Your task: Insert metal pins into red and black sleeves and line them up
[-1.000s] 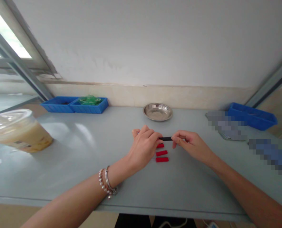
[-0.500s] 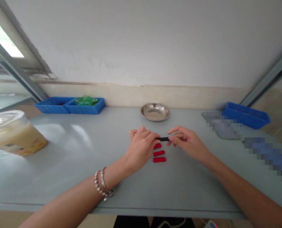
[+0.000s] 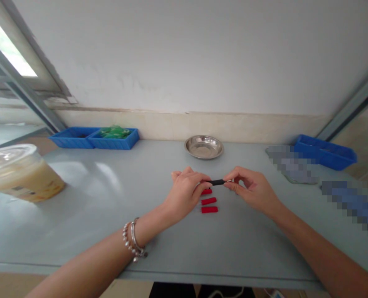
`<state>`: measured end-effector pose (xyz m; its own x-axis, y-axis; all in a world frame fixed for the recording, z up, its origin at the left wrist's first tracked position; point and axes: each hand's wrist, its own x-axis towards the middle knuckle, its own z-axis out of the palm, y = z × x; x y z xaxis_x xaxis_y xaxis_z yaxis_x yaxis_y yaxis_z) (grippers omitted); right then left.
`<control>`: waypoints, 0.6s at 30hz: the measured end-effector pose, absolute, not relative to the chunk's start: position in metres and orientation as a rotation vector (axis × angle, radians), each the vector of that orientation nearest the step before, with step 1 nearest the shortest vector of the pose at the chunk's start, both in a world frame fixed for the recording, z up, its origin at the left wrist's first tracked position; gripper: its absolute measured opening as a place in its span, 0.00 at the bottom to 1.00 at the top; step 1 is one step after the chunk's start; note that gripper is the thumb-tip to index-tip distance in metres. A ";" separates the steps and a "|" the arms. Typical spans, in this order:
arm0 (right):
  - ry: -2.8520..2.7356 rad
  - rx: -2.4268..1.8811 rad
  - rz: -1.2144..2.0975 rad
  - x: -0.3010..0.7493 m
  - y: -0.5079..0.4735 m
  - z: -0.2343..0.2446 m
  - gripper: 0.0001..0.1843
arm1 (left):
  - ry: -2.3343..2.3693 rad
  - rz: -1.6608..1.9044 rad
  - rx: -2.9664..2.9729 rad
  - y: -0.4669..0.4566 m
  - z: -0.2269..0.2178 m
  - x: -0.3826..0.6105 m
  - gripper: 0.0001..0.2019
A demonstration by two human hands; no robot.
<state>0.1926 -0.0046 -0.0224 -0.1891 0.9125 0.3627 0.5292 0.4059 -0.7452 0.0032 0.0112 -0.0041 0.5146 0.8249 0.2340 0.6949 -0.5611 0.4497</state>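
Both hands [image 3: 184, 194] [image 3: 258, 192] pinch the black rod [image 3: 216, 182] between them.

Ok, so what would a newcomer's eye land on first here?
Probably the three bright red pieces on the grey table, just below the black rod held between the left hand and right hand. Next, perhaps, the shiny metal dish near the wall and the large lidded drink cup at far left.

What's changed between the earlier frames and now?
The right hand has brought its raised index finger down toward its thumb at the right end of the black rod, where a thin silvery piece now shows. The left hand still holds the rod; the red pieces and metal dish stayed put.
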 end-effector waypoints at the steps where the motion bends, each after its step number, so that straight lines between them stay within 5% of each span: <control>1: -1.854 -1.239 0.594 0.193 -0.005 -0.022 0.12 | 1.273 0.619 2.452 0.011 -0.004 0.003 0.10; 9: -1.702 -1.293 0.871 0.190 -0.005 -0.021 0.20 | 1.307 0.728 2.498 0.010 -0.006 0.003 0.09; 18: -1.636 -1.264 0.968 0.188 -0.008 -0.015 0.13 | 1.287 0.689 2.501 0.010 -0.007 0.003 0.10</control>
<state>0.1879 -0.0078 -0.0154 -0.1465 0.9771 0.1542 0.3352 0.1957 -0.9216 0.0034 0.0095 -0.0071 0.4994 0.8139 0.2970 0.6983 -0.5810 0.4180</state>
